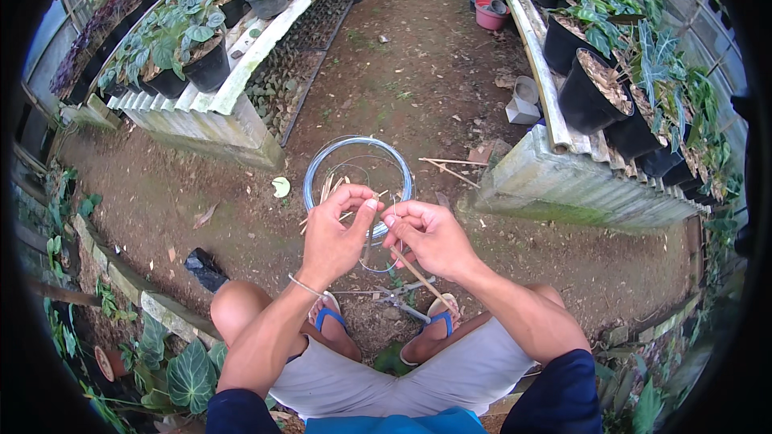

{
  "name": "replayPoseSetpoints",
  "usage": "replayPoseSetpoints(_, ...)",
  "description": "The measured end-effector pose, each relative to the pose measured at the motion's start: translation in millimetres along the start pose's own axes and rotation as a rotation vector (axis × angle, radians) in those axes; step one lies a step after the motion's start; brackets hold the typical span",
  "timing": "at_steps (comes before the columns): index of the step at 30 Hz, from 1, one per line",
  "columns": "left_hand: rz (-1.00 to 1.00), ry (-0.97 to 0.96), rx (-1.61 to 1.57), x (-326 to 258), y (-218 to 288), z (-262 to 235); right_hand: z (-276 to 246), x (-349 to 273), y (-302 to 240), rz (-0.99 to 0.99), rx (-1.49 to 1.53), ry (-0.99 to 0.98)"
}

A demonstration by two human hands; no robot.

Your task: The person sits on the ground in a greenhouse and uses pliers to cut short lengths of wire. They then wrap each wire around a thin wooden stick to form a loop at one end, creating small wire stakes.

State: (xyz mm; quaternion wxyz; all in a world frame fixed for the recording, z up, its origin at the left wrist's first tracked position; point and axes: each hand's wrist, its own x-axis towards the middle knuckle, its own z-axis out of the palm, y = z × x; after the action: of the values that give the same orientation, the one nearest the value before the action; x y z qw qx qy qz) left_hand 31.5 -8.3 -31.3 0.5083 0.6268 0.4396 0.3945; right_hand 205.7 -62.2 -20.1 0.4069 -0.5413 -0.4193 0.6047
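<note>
In front of my knees both hands are raised close together, fingertips nearly meeting. My left hand (342, 227) is closed in a pinch on a thin wire (378, 271), which hangs in a small loop between the hands. My right hand (430, 235) is closed too, with a thin bamboo stick (416, 270) slanting down from its fingers and the wire passing at its fingertips. Beneath them on the soil lies a coil of bluish-grey wire (406, 173). Some split bamboo pieces (328, 190) lie over the coil, partly hidden by my left hand.
Metal cutters (400, 299) rest on the ground between my sandalled feet. Two thin sticks (454, 167) lie right of the coil. Raised benches with potted plants (207, 63) flank the dirt path. A black plastic bag (204, 268) sits by my left knee; a pink pot (490, 14) stands farther off.
</note>
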Motion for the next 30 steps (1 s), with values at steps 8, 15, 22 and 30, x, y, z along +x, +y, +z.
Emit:
replayPoseSetpoints(8, 0.036, -0.035, 0.021, 0, -2, 1, 0, -7, -10, -0.025, -0.208, 0.096)
replayPoseSetpoints(15, -0.062, -0.071, -0.053, 0, 5, -1, -3, -10, -17, -0.096, -0.344, 0.121)
replayPoseSetpoints(22, 0.003, -0.098, -0.071, -2, 2, 2, -6, -13, -16, -0.221, -0.561, 0.171)
replayPoseSetpoints(30, 0.097, -0.110, 0.007, -2, 3, 3, -8, -11, -9, -0.299, -0.644, 0.198)
